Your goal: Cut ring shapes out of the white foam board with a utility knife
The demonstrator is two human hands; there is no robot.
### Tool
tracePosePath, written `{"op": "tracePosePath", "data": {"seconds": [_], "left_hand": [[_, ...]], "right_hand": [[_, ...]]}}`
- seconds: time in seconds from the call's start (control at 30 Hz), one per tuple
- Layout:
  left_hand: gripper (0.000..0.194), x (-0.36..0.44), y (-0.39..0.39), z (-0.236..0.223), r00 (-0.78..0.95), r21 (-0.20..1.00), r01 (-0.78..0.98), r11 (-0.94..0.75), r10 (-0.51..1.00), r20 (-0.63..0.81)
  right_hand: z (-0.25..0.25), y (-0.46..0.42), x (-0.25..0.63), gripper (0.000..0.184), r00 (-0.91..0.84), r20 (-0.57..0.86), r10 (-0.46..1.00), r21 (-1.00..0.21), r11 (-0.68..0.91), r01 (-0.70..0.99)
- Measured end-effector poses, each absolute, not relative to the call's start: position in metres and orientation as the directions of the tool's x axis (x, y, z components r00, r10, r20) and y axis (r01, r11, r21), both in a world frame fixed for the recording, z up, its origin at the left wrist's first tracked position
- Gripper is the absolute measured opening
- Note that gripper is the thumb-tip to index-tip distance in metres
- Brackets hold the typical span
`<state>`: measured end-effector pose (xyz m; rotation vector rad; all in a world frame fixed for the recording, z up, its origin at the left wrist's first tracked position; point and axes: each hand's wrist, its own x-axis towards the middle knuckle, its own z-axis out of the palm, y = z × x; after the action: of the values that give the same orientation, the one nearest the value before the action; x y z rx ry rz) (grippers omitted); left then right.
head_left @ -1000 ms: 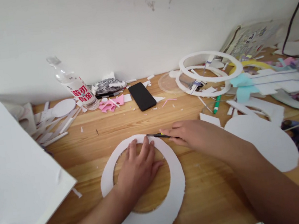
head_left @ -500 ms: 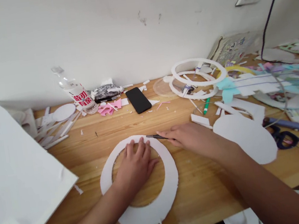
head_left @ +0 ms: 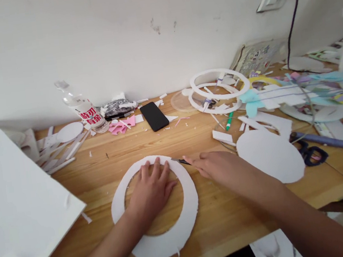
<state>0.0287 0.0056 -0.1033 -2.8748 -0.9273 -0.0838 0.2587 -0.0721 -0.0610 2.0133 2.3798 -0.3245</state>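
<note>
A flat white foam-board ring point(head_left: 190, 197) with a rough outer edge lies on the wooden table. My left hand point(head_left: 151, 188) rests with fingers spread, fingertips pressing on the ring's far rim and the palm over its open middle. Held in my right hand point(head_left: 209, 163) is a craft knife point(head_left: 182, 161), dark-handled with a thin blade. Its blade meets the ring's upper right edge, just right of my left fingertips. A small sliver hangs from the ring's near edge.
A large white board point(head_left: 26, 206) covers the left side. Behind are a clear bottle point(head_left: 89, 114), a black phone point(head_left: 154, 116) and two thin white rings point(head_left: 196, 91). Right of my hand lie a white disc point(head_left: 270, 155), dark-handled scissors point(head_left: 316, 156), a green marker point(head_left: 229, 121) and colourful scraps.
The knife blade has shifted slightly right and toward me along the ring's edge, my right hand with it. My left hand stays on the ring. The whole view has shifted a little.
</note>
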Motion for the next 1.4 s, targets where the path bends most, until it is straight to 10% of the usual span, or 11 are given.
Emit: {"op": "tracePosePath", "data": {"seconds": [1.4], "left_hand": [[0.062,0.043,0.002,-0.101,0.752,-0.069,0.658,-0.75,0.651,0.102]], "right_hand": [[-0.036,-0.129,0.179,0.05,0.237,-0.336,0.912,0.098,-0.216,0.971]]}}
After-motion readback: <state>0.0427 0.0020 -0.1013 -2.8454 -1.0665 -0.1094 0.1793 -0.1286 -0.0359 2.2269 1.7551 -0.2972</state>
